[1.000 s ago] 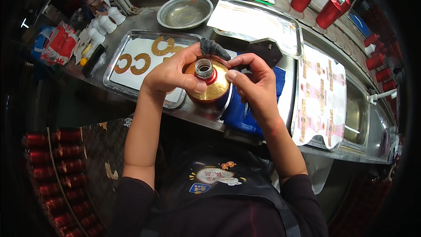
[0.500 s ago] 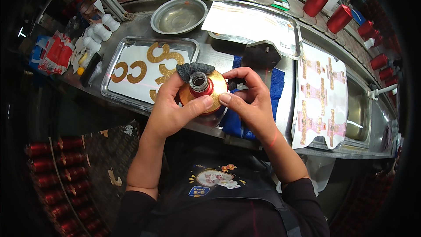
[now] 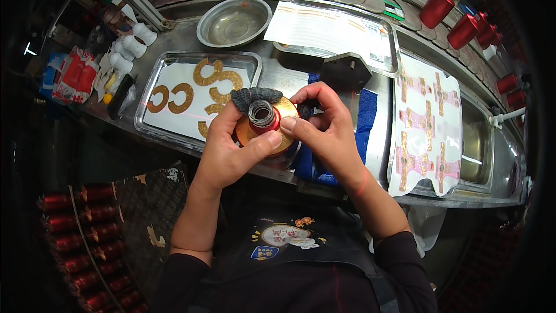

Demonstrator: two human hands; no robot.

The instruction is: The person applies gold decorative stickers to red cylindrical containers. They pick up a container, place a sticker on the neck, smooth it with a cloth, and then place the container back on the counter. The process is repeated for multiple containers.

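A red bottle (image 3: 272,117) faces me neck up, its threaded mouth open. Around the neck a gold C-shaped label (image 3: 288,107) covers the shoulder. My left hand (image 3: 227,139) is closed round the bottle's left side, its thumb lying across the label near the neck. Dark grey fabric (image 3: 256,97) lies at the fingertips of that hand, behind the neck. On the right side my right hand (image 3: 324,124) grips the bottle's edge, thumb pressed on the gold label and index finger curled behind. The bottle's lower body is hidden by the hands.
Beyond to the left, a metal tray (image 3: 142,104) holds several gold C-shaped labels (image 3: 180,97). A metal bowl (image 3: 233,22) stands behind it. Blue cloth (image 3: 366,122) and a black fixture (image 3: 346,71) lie ahead; a label sheet (image 3: 399,168) is at right. Red bottles (image 3: 437,8) ride the conveyor.
My right thumb has slid a little inward over the label, toward the neck. The bottle has tilted and shifted slightly left. Bottles on the conveyor have moved to the right.
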